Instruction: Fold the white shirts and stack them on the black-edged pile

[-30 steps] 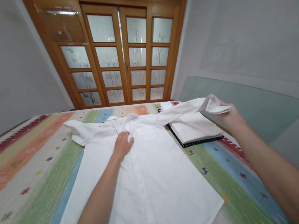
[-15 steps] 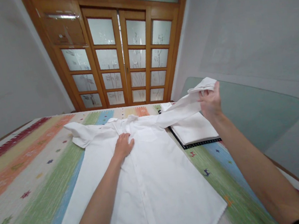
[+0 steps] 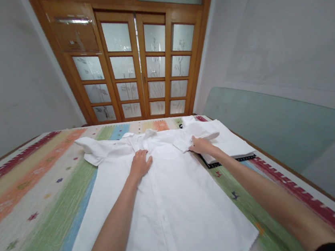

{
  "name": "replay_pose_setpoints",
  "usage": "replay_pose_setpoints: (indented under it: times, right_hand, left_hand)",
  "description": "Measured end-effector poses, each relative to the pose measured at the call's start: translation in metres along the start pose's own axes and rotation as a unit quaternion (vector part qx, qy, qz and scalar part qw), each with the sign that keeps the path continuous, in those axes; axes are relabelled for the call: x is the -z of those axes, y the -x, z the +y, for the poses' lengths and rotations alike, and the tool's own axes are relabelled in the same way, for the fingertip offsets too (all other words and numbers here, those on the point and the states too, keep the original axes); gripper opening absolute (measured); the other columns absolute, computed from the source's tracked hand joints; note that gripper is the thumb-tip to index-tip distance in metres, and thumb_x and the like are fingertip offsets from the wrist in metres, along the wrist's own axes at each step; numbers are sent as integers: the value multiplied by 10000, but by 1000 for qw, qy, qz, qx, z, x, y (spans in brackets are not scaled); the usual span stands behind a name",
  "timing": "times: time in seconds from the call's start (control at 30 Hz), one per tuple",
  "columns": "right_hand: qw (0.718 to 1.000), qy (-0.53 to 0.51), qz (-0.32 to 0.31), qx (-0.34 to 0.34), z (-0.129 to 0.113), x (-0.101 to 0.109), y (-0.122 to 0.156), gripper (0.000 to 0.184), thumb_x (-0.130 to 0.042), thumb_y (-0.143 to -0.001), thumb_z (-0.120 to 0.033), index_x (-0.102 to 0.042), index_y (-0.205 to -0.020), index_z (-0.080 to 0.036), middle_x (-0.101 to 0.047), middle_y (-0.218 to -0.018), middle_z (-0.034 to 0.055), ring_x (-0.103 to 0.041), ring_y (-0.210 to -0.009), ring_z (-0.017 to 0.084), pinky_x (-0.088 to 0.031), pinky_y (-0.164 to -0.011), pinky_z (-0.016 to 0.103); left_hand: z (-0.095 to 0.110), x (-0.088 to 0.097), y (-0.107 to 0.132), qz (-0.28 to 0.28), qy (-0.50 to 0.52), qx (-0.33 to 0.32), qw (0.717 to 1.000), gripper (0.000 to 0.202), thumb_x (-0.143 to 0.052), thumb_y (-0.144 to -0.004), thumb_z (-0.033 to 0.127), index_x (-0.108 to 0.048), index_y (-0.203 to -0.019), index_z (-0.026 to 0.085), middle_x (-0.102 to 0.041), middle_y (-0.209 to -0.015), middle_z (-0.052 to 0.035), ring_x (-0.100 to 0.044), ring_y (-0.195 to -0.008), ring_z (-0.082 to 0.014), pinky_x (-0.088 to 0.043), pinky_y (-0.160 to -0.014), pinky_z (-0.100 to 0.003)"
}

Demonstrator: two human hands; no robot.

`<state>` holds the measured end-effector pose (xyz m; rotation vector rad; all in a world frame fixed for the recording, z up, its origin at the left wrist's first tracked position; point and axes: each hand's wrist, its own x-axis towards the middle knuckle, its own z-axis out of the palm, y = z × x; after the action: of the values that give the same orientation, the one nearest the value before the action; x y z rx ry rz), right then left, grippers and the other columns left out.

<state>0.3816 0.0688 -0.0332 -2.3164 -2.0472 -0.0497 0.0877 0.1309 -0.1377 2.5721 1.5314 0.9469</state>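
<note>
A white short-sleeved shirt (image 3: 170,205) lies spread out, front up, on a striped multicoloured cloth (image 3: 36,196). My left hand (image 3: 141,163) rests flat on the shirt's chest just below the collar, fingers spread. My right hand (image 3: 199,145) is closed on the shirt's right sleeve (image 3: 188,137), which is folded inward over the shoulder. The left sleeve (image 3: 93,150) lies stretched out to the side.
A stack of folded white cloth (image 3: 231,142) sits on a black-edged board (image 3: 220,162) to the right of the shirt. Wooden doors with frosted glass panes (image 3: 139,64) stand behind the table. A pale green glass panel (image 3: 276,121) leans against the right wall.
My right hand has brought the sleeve down from the air at the right and folded it inward onto the shirt's shoulder. My left hand has stayed in place.
</note>
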Motion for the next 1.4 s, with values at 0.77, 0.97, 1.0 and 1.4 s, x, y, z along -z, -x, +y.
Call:
replay_pose_setpoints:
  times: [0.77, 0.97, 1.0, 1.4]
  right_hand:
    - [923, -188, 32, 334, -161, -40, -60, 305, -526, -924, -183, -656, -1193, -119, -675, -1223, 127, -607, -1161, 200, -418, -1010, 296]
    - [927, -191, 30, 322, -208, -77, -75, 408, -389, -1000, -271, -529, -1374, -187, -497, -1460, 95, -437, -1362, 208, -325, -1120, 350]
    - [933, -179, 24, 311, -210, -80, -75, 417, -387, -1001, -293, -523, -1383, -194, -471, -1481, 95, -410, -1382, 219, -306, -1135, 375]
    - [950, -178, 37, 252, -209, -86, -68, 443, -383, -967, -259, -528, -1384, -214, -429, -1513, 81, -369, -1402, 196, -235, -1163, 403]
  left_hand:
    - [13, 22, 1, 200, 35, 174, 964, 160, -514, -801, 138, -599, -925, 192, -585, -1152, -131, -529, -1159, -289, -425, -1031, -455]
    - [-2, 23, -1, 217, 67, 299, 927, 329, -468, -738, 40, -550, -1030, 169, -526, -1203, -145, -527, -1165, -283, -404, -1039, -434]
    - [-5, 24, -2, 221, 67, 308, 923, 341, -479, -738, 51, -537, -1054, 165, -516, -1213, -152, -516, -1181, -288, -395, -1048, -435]
    - [-119, 113, -26, 287, -47, 458, 840, 392, -474, -851, 316, -490, -1191, 122, -479, -1320, -240, -420, -1282, -404, -365, -1037, -588]
